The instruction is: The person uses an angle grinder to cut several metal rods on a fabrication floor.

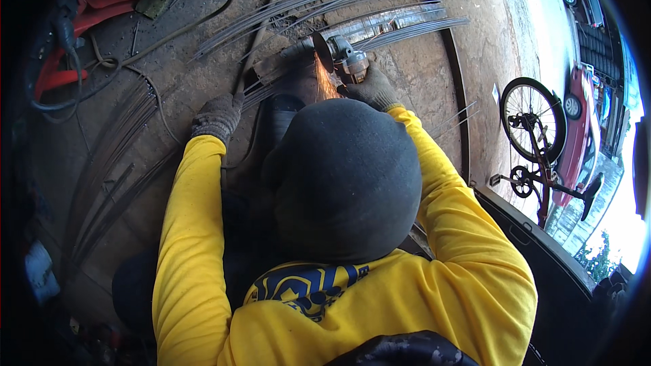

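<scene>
In a grey glove, my right hand is wrapped round the body of an angle grinder. The grinder's dark round disc stands against thin metal rods, and orange sparks spray down from it. Further left, my gloved left hand is closed round the near part of the rods; its fingertips are partly hidden. A dark head covering blocks the middle of the view, below the sparks. Both arms are in yellow sleeves.
More long rods lie on the dirty floor beyond the grinder, and dark rods fan out at left. A cable and a red frame lie upper left. A bicycle and a red car stand at right.
</scene>
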Motion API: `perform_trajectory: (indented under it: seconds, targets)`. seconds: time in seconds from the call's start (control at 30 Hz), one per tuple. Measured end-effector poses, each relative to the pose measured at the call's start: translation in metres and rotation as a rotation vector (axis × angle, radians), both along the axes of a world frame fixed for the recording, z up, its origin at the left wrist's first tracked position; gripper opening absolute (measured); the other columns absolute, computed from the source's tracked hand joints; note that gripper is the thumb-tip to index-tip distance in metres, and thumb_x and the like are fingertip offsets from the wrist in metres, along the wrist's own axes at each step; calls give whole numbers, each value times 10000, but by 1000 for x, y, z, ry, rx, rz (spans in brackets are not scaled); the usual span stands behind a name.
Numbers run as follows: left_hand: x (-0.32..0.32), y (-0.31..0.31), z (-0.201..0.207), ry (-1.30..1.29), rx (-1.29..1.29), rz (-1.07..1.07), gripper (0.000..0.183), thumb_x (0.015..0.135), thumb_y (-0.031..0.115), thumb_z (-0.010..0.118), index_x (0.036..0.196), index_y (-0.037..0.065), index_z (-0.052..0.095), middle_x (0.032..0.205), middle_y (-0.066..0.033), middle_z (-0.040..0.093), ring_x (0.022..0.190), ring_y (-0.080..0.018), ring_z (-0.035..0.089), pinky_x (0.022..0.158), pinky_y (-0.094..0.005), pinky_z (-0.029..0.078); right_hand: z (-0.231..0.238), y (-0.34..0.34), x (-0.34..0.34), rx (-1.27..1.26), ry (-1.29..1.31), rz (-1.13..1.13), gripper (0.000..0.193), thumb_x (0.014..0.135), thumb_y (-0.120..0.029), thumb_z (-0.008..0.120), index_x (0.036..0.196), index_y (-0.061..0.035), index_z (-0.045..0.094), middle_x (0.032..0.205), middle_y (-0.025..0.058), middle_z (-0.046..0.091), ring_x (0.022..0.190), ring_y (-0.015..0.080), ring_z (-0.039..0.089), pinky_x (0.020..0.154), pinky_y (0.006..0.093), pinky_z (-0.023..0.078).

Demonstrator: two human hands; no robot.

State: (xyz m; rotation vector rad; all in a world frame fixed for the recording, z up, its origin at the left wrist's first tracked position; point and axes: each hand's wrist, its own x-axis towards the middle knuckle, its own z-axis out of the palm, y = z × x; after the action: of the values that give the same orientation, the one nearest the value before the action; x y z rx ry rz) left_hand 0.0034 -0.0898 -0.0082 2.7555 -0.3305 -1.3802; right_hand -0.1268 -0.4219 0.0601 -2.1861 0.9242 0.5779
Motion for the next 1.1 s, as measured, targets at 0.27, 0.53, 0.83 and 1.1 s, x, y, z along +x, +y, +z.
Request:
perform_trajectory:
  seconds: [0.27,0.53,0.83,1.1]
  targets:
    - [0,-1,4,15,18,6,703,1048,607,282,1286,63,658,1339,-230,627,1271,-436,571,1087,-540,445,20,9,19,-34,55,-4,936,669,-409,829,1433,-12,462,1291,263,652,1207,414,635,1032,442,501]
    - [0,-3,11,-5,5,-21,692,1057,590,266,1329,64,625,1357,-242,611,1285,-425,566,1097,-532,437,11,6,10,-21,37,-40,888,669,-373,861,1390,-2,498,1233,241,681,1157,378,666,1008,421,514]
    - [-6,16,1,-55,-120,25,702,1040,609,324,1335,45,619,1347,-258,609,1256,-444,573,1090,-522,435,-8,-13,-4,117,-155,-324,826,690,-313,883,1343,6,491,1160,212,681,1081,334,678,945,431,548]
    - [-10,-18,14,-15,-69,-38,646,1050,566,339,1313,51,628,1331,-258,619,1248,-445,576,1070,-529,445,8,-12,-32,143,-213,-295,775,699,-297,873,1316,-5,506,1161,203,682,1017,306,691,907,411,564]
